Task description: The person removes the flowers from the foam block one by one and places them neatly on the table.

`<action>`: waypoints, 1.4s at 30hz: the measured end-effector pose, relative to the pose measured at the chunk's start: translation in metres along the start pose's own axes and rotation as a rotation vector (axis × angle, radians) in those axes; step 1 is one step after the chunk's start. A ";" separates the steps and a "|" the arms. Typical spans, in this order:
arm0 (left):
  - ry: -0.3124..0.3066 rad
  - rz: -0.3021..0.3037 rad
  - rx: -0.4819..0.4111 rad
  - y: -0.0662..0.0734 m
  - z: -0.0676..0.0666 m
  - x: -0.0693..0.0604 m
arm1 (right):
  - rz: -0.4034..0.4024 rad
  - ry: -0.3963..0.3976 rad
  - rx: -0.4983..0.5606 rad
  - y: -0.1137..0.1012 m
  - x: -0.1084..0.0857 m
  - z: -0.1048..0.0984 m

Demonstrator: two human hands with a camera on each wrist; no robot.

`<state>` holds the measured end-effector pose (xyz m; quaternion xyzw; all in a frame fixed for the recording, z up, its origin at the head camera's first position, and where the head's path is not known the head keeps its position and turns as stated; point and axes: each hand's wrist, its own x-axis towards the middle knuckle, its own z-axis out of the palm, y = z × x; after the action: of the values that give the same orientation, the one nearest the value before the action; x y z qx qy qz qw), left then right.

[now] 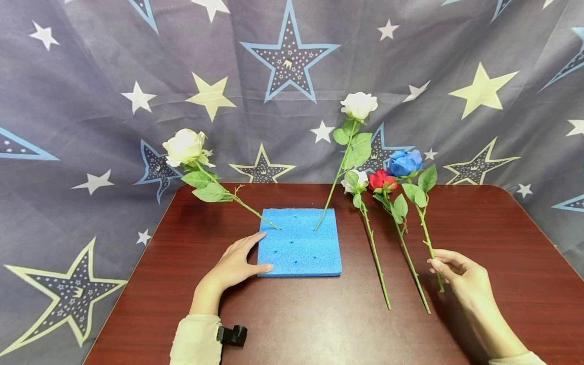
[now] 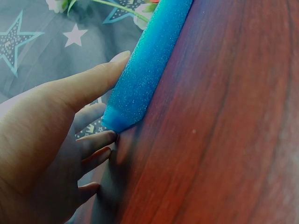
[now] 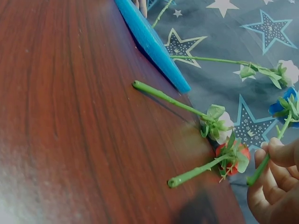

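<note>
A blue foam block [image 1: 301, 248] with several small holes lies on the table. My left hand [image 1: 234, 261] rests at its left side, thumb on the near corner and fingers fairly straight along the edge; in the left wrist view the thumb touches the foam [image 2: 145, 65]. A cream rose [image 1: 186, 148] leaning left and a white rose [image 1: 359, 106] leaning right stand in the block. Over the table's right part, my right hand [image 1: 465, 279] pinches the lower stem of a blue rose [image 1: 405, 163] between thumb and fingers. Its stem end [image 3: 254, 178] pokes out below the fingers.
Between the block and my right hand lie a smaller white rose [image 1: 355, 181] and a red rose [image 1: 382, 180], flowers toward the back. A grey star-patterned cloth [image 1: 292, 142] hangs behind the dark red wooden table [image 1: 319, 319]. A black clip-like device [image 1: 233, 335] sits at my left cuff.
</note>
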<state>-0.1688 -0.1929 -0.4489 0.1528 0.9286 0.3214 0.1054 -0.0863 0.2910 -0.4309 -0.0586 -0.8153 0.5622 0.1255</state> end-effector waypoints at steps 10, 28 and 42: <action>0.002 0.005 0.002 -0.001 0.000 0.002 | 0.062 0.003 0.033 0.007 0.009 -0.007; -0.004 0.003 -0.012 0.001 -0.001 -0.002 | 0.106 -0.036 0.211 0.021 0.020 -0.017; -0.001 0.005 -0.011 0.001 0.000 0.000 | 0.205 -0.110 0.191 0.034 0.033 -0.028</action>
<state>-0.1684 -0.1925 -0.4483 0.1546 0.9264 0.3266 0.1058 -0.1120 0.3362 -0.4483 -0.0987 -0.7534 0.6495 0.0275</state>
